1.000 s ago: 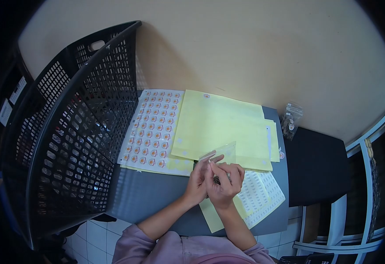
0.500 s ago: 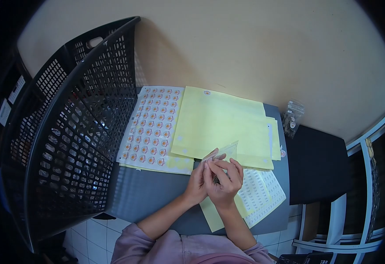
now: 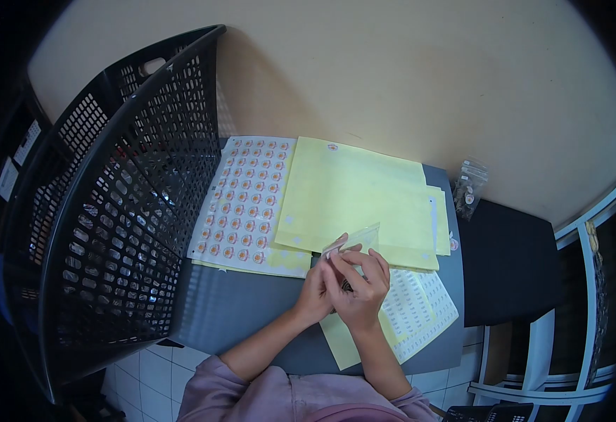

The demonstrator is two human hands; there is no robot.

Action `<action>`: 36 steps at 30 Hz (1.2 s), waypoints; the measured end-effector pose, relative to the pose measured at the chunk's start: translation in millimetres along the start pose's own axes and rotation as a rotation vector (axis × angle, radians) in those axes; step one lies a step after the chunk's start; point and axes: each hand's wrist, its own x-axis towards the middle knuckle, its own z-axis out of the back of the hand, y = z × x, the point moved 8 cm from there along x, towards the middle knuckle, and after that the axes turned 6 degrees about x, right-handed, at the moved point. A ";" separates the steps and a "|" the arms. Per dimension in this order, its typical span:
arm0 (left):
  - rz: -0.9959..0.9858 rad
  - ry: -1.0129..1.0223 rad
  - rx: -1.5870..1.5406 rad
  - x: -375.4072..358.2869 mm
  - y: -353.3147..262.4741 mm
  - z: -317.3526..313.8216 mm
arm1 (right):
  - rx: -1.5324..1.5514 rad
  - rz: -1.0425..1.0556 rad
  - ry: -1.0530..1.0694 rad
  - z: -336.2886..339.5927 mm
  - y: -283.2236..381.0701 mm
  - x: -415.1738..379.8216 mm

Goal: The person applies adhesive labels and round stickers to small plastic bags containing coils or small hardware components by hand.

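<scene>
Both hands meet over the middle of the grey table (image 3: 251,309), around a clear plastic bag (image 3: 365,238) whose corner sticks up past the fingers. My left hand (image 3: 315,292) is closed on the bag from the left side. Pressed against it, my right hand (image 3: 360,288) has its fingers curled round the bag too. Something dark inside the bag shows between the fingers, mostly hidden. Just beyond the hands lies a stack of yellow backing sheets (image 3: 353,190). To the left is a sheet of round stickers (image 3: 241,204); near the right wrist lies a sheet of small printed labels (image 3: 427,309).
A tall black plastic basket (image 3: 132,105) stands along the left edge, holding shiny clear packets. At the right, a filled clear zip bag (image 3: 468,190) rests by the wall, near a black surface (image 3: 508,260). A white metal frame (image 3: 589,295) stands far right.
The fingers have shifted slightly on the bag, with the right fingertips a little higher. Everything else stays in place.
</scene>
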 end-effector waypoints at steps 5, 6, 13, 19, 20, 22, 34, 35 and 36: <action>-0.010 0.050 -0.045 2.0 4.8 1.9 | 0.068 0.040 0.072 -3.9 3.6 -0.7; -0.048 0.092 0.025 2.3 2.6 0.1 | 0.067 0.040 0.071 -4.3 2.9 -1.0; 0.031 0.016 -0.123 -0.7 0.3 -3.0 | -0.092 -0.018 0.000 5.3 -0.6 -1.3; -0.001 0.029 0.039 2.5 -1.0 4.0 | 0.017 0.076 0.068 -3.9 4.9 -4.2; 0.043 0.034 -0.014 2.2 2.8 4.2 | 0.072 0.088 0.104 -6.7 6.3 -4.9; 0.088 0.040 -0.066 2.4 6.7 3.4 | 0.080 0.090 0.110 -7.0 4.4 -4.9; 0.333 -0.580 -0.438 7.8 25.5 98.2 | 0.240 -0.237 -0.497 85.2 -48.6 1.9; 0.336 -0.577 -0.438 7.2 29.0 103.0 | 0.371 -0.347 -0.578 93.5 -62.3 -0.2; 0.340 -0.602 -0.508 6.8 34.3 107.0 | 0.504 -0.454 -0.655 97.8 -76.7 -3.0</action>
